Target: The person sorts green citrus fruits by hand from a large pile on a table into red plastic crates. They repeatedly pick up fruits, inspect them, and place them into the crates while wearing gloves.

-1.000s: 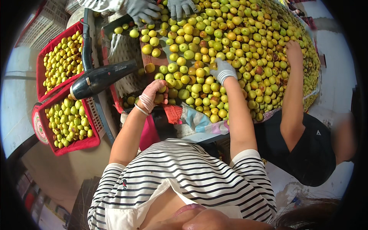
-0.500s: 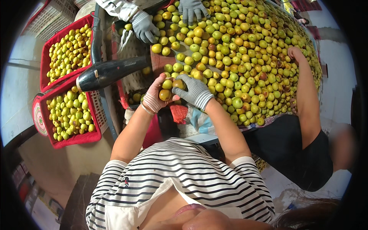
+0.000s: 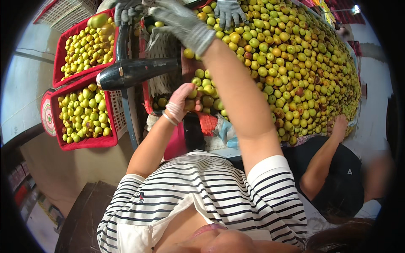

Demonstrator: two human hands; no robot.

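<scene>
My left hand (image 3: 181, 102), in a pale glove with bare fingertips, is closed around a few round yellow-green jujubes (image 3: 192, 95) at the near left edge of the heap. My right hand (image 3: 185, 26), in a grey striped glove, reaches far forward and left; its fingers are stretched out, somewhat blurred, and no fruit shows in them. A blurred jujube (image 3: 98, 20) is in the air over the far red-lined crate (image 3: 59, 63). Below my right hand is a white netted opening (image 3: 162, 78), partly covered by a black blower (image 3: 139, 72).
A large heap of jujubes (image 3: 291, 63) covers the table. A nearer red-lined crate (image 3: 86, 146) holds more. Across from me are a co-worker's grey-gloved hands (image 3: 230, 13), one beside the far crate. At right, another person's bare hand (image 3: 338, 126) touches the heap.
My right hand has left my left hand and swung forward and left. A jujube now flies over the far crate. One of the co-worker's gloved hands has moved left towards that crate.
</scene>
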